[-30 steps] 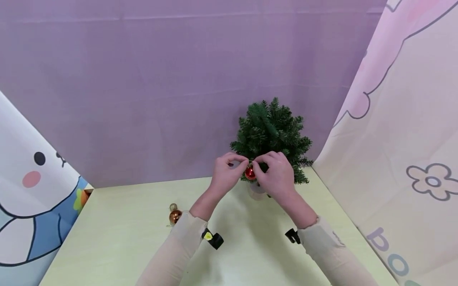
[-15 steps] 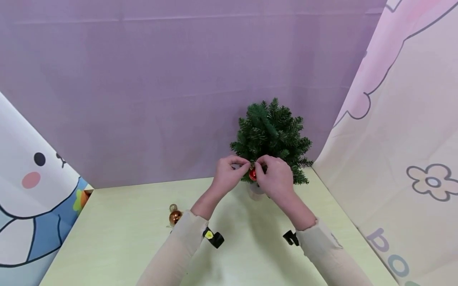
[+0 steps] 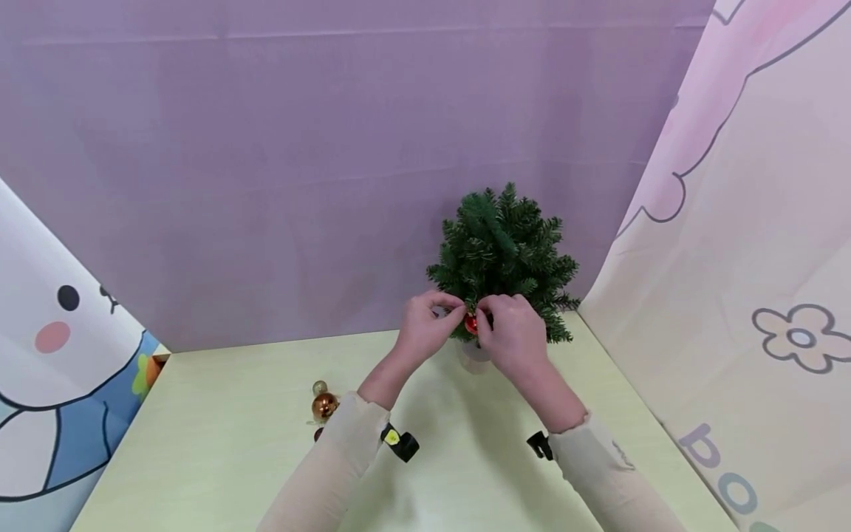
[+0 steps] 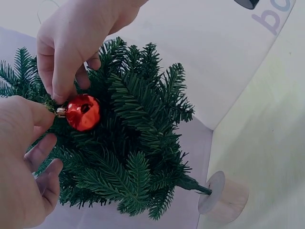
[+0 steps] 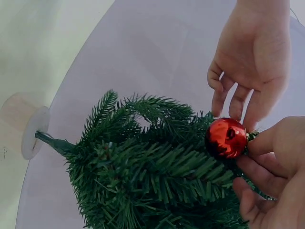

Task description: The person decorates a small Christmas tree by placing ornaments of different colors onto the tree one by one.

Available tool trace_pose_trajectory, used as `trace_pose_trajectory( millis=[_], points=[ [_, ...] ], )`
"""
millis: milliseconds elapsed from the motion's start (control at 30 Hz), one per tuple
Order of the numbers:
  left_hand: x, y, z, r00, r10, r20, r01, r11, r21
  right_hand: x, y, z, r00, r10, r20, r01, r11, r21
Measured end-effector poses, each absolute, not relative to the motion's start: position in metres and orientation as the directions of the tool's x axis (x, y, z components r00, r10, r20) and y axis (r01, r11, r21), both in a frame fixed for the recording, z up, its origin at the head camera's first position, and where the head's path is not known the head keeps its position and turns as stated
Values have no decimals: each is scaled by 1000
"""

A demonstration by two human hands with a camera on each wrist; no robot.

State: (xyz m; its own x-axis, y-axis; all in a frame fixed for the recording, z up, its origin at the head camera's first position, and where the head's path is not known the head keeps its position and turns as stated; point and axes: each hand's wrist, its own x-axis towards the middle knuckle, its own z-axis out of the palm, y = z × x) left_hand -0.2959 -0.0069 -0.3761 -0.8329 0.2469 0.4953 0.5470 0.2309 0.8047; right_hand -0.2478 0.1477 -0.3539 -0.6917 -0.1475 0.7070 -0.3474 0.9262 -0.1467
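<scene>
A shiny red Christmas bauble (image 3: 471,324) with a gold cap hangs against the front lower branches of a small artificial Christmas tree (image 3: 505,244). My left hand (image 3: 428,326) pinches with thumb and forefinger right at the cap, where a green branch tip shows; its other fingers are loosely bent. From the opposite side, my right hand (image 3: 515,332) pinches at the top of the bauble (image 5: 226,138), fingertips close to those of the left. The thin hanging loop is mostly hidden between the fingertips. In the left wrist view the gold cap of the bauble (image 4: 83,112) points toward the left fingertips.
The tree stands on a pale round base (image 3: 475,358) near the back of the light table (image 3: 226,443). Left of my left sleeve lie a copper bauble (image 3: 324,406), a small pale gold one (image 3: 320,386) and a partly hidden dark one (image 3: 318,434). A purple cloth (image 3: 266,185) hangs behind.
Both hands have shifted slightly right and down with the red bauble, closer in to the branch. The dark bauble beside the left sleeve has come into view.
</scene>
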Motion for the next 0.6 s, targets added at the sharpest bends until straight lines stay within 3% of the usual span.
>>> trace_pose_trajectory(
  millis=[167,600],
  points=[
    [-296,-7,-376,-842,250,478,532,244,811,-248,144,-356,-678,-140,722,-348,926,-147],
    [-296,-8,-385,-834,274,479,543,246,803,-247,140,-364,-713,-97,695,-306,934,-184]
  ],
)
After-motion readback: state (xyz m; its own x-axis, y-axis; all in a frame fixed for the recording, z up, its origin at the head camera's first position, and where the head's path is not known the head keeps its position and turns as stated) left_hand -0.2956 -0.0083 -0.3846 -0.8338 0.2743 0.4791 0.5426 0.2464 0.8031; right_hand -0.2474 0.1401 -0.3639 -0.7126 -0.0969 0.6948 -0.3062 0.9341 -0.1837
